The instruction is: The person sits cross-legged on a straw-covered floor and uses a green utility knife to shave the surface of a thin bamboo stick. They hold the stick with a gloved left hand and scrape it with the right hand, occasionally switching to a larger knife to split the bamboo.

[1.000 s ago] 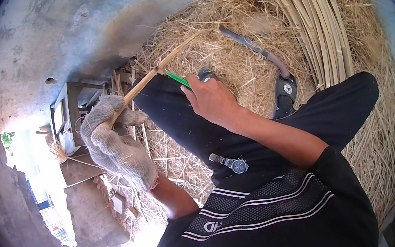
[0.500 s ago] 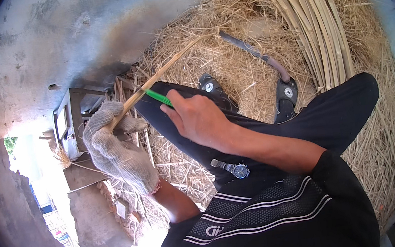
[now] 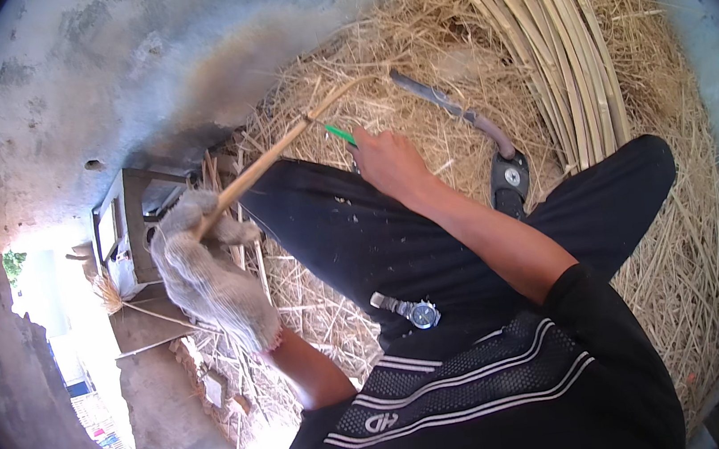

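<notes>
Instructor: Your right hand (image 3: 392,162) and the green-handled tool (image 3: 338,134) now stand farther out along the pale strip (image 3: 258,167) than in the previous frame, more distant from your left hand (image 3: 206,252). The strip lies beyond the watch (image 3: 423,314) and mostly to its left, slanting outward.

Checker: What is the state of your hands?

Instructor: Your gloved left hand is closed around one end of the strip. Your bare right hand grips the tool's handle; your fingers partly hide it.

Checker: How should you perform this stroke?

Instructor: Maintain a firm left grip so that the strip does not roll. Set the cutting edge, too small to inspect here, at a shallow angle. Apply even pressure and direct it away from the glove (image 3: 228,290). Reduce pressure toward the thin tip, which probably flexes.

Checker: Confirm your count.

Instructor: One held strip, one green-handled tool, one glove, one watch. Beyond the watch and to its right: one long dark blade with a brown handle (image 3: 462,111), one clearly visible shoe (image 3: 511,179), and one bundle of strips (image 3: 569,64). You can count at least six in the bundle; overlap prevents an exact figure.
</notes>
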Demonstrator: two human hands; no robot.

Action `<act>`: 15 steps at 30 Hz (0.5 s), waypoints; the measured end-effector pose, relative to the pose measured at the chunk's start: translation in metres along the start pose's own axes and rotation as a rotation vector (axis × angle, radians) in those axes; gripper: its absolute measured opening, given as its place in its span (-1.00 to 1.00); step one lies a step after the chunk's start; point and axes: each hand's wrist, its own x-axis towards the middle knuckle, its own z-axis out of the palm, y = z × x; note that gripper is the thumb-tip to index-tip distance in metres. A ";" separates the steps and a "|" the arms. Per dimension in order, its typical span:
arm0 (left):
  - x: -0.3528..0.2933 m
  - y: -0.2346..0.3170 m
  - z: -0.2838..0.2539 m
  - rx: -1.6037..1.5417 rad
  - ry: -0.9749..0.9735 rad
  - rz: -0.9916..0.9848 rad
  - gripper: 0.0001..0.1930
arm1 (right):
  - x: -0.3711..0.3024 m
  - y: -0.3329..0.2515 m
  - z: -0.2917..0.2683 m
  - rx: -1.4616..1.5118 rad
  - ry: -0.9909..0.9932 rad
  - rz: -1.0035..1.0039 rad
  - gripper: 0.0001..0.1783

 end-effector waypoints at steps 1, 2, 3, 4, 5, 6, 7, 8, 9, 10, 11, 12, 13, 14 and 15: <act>0.002 -0.001 -0.001 0.075 0.013 0.007 -0.57 | 0.001 -0.004 -0.007 0.068 -0.050 0.010 -0.73; 0.001 0.002 0.000 0.104 0.002 0.010 -0.56 | -0.002 -0.008 -0.013 0.176 -0.098 0.071 -0.72; 0.001 0.005 0.003 0.128 -0.005 0.025 -0.56 | -0.004 -0.012 -0.018 0.282 -0.135 0.122 -0.70; 0.002 0.006 0.008 0.152 -0.013 0.039 -0.56 | -0.001 -0.014 -0.023 0.389 -0.174 0.172 -0.69; 0.002 0.009 0.016 0.170 0.013 0.038 -0.53 | -0.002 -0.011 -0.019 0.514 -0.172 0.155 -0.69; 0.001 0.008 0.015 0.170 0.015 0.046 -0.53 | -0.003 -0.009 -0.015 0.638 -0.168 0.138 -0.69; -0.001 0.007 0.013 0.170 0.018 0.054 -0.53 | -0.006 -0.006 -0.011 0.658 -0.158 0.105 -0.69; -0.001 0.005 0.014 0.168 0.024 0.066 -0.53 | -0.005 -0.007 -0.012 0.674 -0.145 0.065 -0.68; -0.002 0.004 0.013 0.161 0.048 0.048 -0.53 | -0.011 -0.019 -0.021 0.588 -0.134 0.010 -0.67; -0.003 0.004 0.012 0.152 0.056 0.035 -0.53 | -0.016 -0.028 -0.022 0.502 -0.124 -0.045 -0.66; -0.003 0.005 0.012 0.137 0.062 0.026 -0.52 | -0.017 -0.031 -0.016 0.371 -0.053 -0.104 -0.63; -0.002 0.007 0.013 0.121 0.063 0.018 -0.52 | -0.013 -0.021 -0.005 0.239 0.000 -0.091 -0.62; -0.002 0.007 0.011 0.089 0.032 0.000 -0.51 | -0.006 -0.007 0.010 0.107 0.052 -0.078 -0.61; -0.003 0.008 0.012 0.154 0.022 0.022 -0.51 | 0.002 0.006 0.021 -0.024 0.097 -0.064 -0.59; -0.006 0.011 0.014 0.219 0.015 0.041 -0.51 | 0.012 0.033 0.016 -0.122 0.154 -0.225 -0.57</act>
